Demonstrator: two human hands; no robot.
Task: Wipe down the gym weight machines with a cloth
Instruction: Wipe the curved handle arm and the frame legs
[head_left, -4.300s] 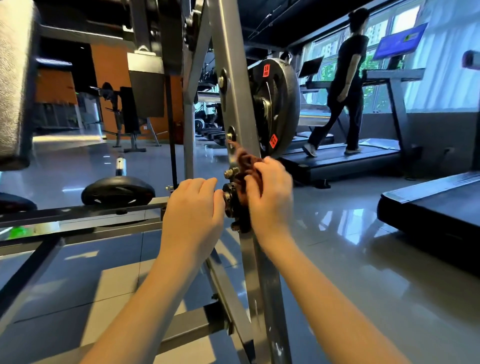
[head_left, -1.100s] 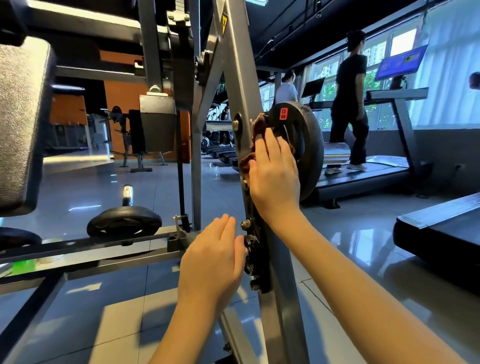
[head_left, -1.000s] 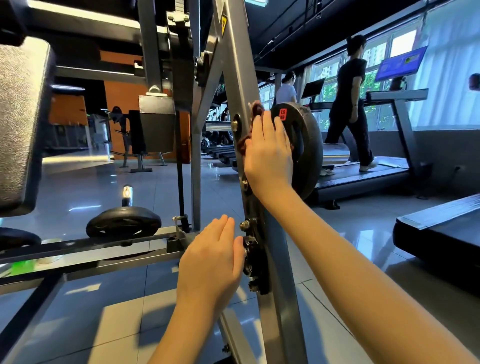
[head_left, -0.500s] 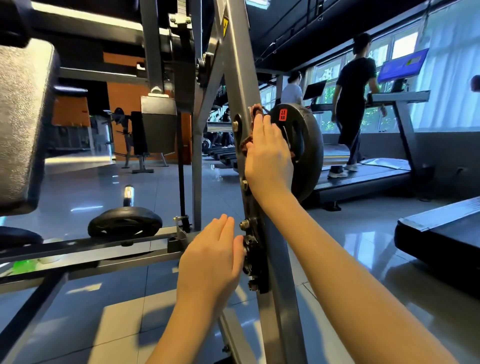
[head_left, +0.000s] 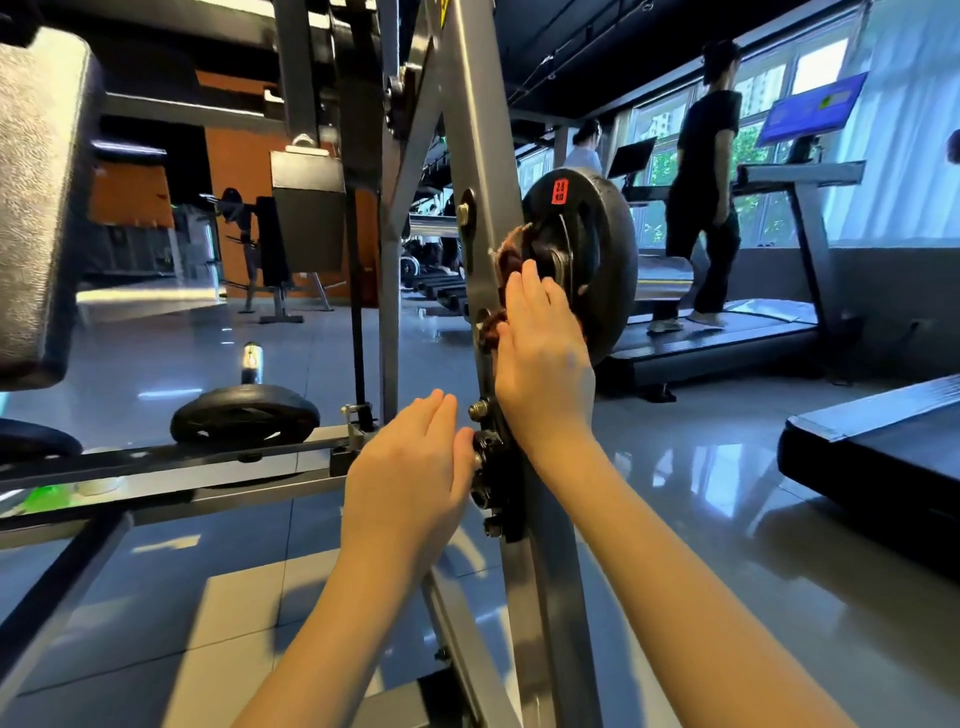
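A grey slanted steel post (head_left: 480, 171) of the weight machine rises through the middle of the view. My right hand (head_left: 543, 358) presses a dark red-brown cloth (head_left: 511, 254) flat against the post's right face, fingers straight and pointing up. The cloth shows only above and left of the fingers. Just behind it hangs a black weight plate (head_left: 597, 249) with a red label. My left hand (head_left: 415, 483) rests with straight fingers beside a black bolted bracket (head_left: 496, 478) on the post, thumb side touching it.
A second black plate (head_left: 244, 415) lies on the machine's low grey rail (head_left: 171, 467) at the left. A padded rest (head_left: 36, 208) fills the far left. A person walks on a treadmill (head_left: 727, 332) at the right; another treadmill deck (head_left: 883, 441) is nearer. The tiled floor is glossy.
My right hand with the cloth has slid down the post from beside the plate's top to its lower half. My left hand has stayed by the bracket.
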